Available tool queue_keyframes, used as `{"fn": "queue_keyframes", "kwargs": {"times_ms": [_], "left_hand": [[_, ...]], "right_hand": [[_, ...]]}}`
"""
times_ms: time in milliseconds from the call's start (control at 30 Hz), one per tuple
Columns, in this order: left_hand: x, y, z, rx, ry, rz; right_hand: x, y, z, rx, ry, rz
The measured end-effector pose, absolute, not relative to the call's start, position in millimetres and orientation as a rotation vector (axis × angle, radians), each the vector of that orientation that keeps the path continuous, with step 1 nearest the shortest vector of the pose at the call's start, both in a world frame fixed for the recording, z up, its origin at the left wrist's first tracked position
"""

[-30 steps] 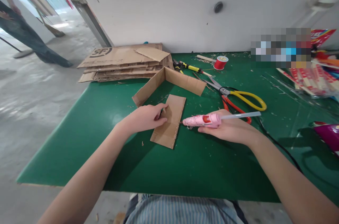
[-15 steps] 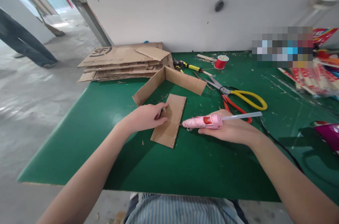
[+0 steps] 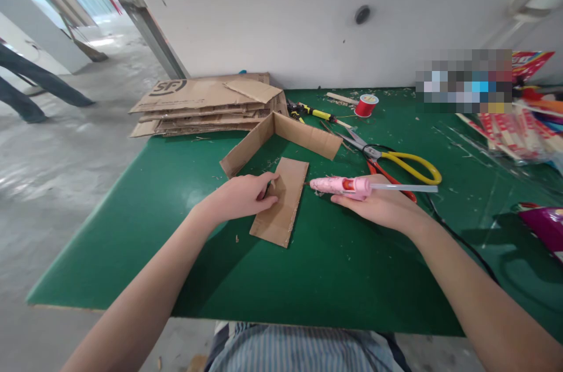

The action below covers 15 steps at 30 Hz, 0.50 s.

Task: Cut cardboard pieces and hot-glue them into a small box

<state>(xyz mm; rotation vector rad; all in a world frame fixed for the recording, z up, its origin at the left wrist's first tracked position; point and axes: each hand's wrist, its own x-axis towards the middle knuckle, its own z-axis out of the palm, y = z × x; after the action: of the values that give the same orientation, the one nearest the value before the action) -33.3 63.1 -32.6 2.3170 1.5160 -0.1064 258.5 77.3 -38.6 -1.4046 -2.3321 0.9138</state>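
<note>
A flat, rectangular cardboard piece [image 3: 285, 202] lies tilted on the green tabletop. My left hand [image 3: 248, 196] holds it at its left edge, thumb and index finger on its top face; the other fingers are mostly hidden. Glue shows along the piece's right edge. My right hand [image 3: 382, 205] is wrapped around a pink hot glue gun [image 3: 341, 186], a clear glue stick poking out of its back. The gun's nozzle points left, at the upper part of that glued edge. Just behind, a bent cardboard strip [image 3: 305, 136] stands on edge in a V shape.
Stacked cardboard sheets [image 3: 206, 96] lie at the back left. Scissors [image 3: 411, 166] with yellow and red handles, a red thread spool [image 3: 366, 105] and a yellow-handled tool [image 3: 319, 114] lie behind my right hand. Plastic packets [image 3: 514, 128] crowd the right. A person's legs [image 3: 44, 78] show far left.
The glue gun in my right hand has moved up along the cardboard piece's right edge, away from me. My left hand and the cardboard piece stay put. The person's legs at left have shifted.
</note>
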Motion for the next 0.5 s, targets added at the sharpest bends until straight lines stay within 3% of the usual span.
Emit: {"fn": "queue_keyframes", "kwargs": {"times_ms": [500], "left_hand": [[-32.8, 62.4, -31.3, 2.322, 1.519, -0.096]], "right_hand": [[259.0, 82.9, -45.7, -1.365, -2.324, 0.974]]}}
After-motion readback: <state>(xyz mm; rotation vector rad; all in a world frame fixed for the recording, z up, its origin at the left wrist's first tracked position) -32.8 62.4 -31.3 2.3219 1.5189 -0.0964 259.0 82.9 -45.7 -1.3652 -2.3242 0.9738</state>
